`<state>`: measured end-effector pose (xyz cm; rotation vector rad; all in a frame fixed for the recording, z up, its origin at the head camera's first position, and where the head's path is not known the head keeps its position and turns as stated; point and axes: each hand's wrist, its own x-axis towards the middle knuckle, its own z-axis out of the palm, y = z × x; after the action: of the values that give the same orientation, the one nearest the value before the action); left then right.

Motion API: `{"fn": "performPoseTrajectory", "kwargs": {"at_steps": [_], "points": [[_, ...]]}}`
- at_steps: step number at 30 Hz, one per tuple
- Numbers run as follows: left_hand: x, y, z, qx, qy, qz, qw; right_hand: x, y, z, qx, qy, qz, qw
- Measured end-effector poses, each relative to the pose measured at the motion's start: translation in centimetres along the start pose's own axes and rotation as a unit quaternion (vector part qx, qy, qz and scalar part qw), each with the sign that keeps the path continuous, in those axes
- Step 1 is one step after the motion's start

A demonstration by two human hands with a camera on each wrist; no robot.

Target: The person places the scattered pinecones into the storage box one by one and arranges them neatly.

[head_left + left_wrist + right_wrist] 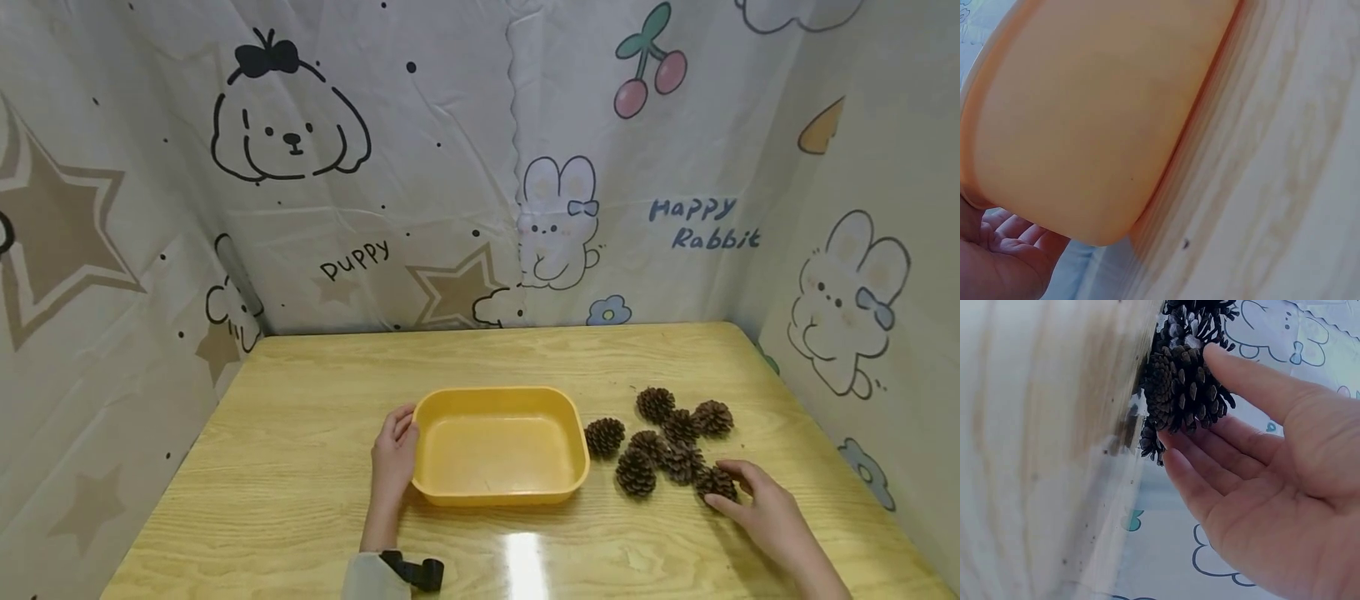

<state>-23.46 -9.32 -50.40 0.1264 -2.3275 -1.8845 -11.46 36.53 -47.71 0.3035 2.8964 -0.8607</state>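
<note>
While the left hand (pixel 394 458) holds the yellow tub (pixel 495 454) by its left end on the table (pixel 300 475), the right hand (pixel 767 506), thumb and fingers pinching 1 pine cone (pixel 717 483) at the near-right edge of the group of 8 (pixel 681 462), should use light, even pressure.

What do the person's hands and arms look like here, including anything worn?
Both the left hand and right hand are ungloved. The left arm wears a pale greyish fabric sleeve and a black wristband with a rounded black fitting. The right forearm's visible part is bare.
</note>
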Motion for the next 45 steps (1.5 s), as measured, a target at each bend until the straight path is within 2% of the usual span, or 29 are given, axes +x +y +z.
{"fn": "performPoseTrajectory", "kwargs": {"at_steps": [9,22,27,34,45], "points": [[-0.12,0.23,-0.1,-0.011,-0.012,-0.003,0.9999,-0.03,-0.08,-0.13,0.008,-0.005,0.012,0.9999],[0.06,-0.04,-0.12,-0.003,-0.005,-0.001,1.0,-0.25,-0.17,-0.24,0.017,-0.002,0.013,0.9998],[0.0,-0.07,-0.03,-0.008,-0.003,-0.01,0.9999,-0.29,-0.11,-0.35,0.021,-0.002,0.02,0.9996],[-0.25,0.22,-0.04,-0.016,-0.004,-0.016,0.9997,-0.36,-0.12,-0.45,0.02,0.004,0.026,0.9995],[-0.27,0.41,-0.16,-0.018,-0.009,-0.009,0.9998,-0.7,-0.5,-0.48,0.03,0.023,0.036,0.9986]]}}
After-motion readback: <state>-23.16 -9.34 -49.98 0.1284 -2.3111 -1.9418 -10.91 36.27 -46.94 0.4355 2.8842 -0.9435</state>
